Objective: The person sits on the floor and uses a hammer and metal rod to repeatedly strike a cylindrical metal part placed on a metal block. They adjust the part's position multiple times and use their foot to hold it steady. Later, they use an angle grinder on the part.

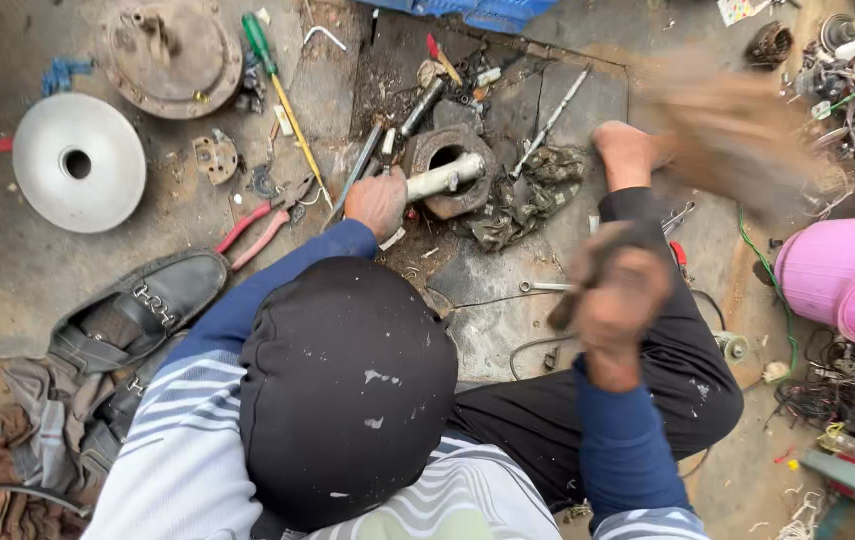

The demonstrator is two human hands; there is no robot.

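Note:
My left hand (378, 200) grips the near end of a short white pipe (448, 176). The pipe lies across the hole of a rusty square metal block (445, 160) on the ground in front of me. My right hand (620, 300) is raised off to the right and blurred by motion. It is shut on a dark tool handle (588, 265) whose head I cannot make out. A bare foot (628, 150) on a black trouser leg rests right of the block, with a brown motion blur (738, 130) beyond it.
Red-handled pliers (258, 225), a green-handled screwdriver (273, 70), loose bolts and rods lie around the block, with a grimy rag (528, 195) beside it. A silver disc (78, 160) and a rusty round housing (168, 55) sit at left, a black shoe (138, 310) nearer me. A pink bucket (848, 280) and tangled wires are at right.

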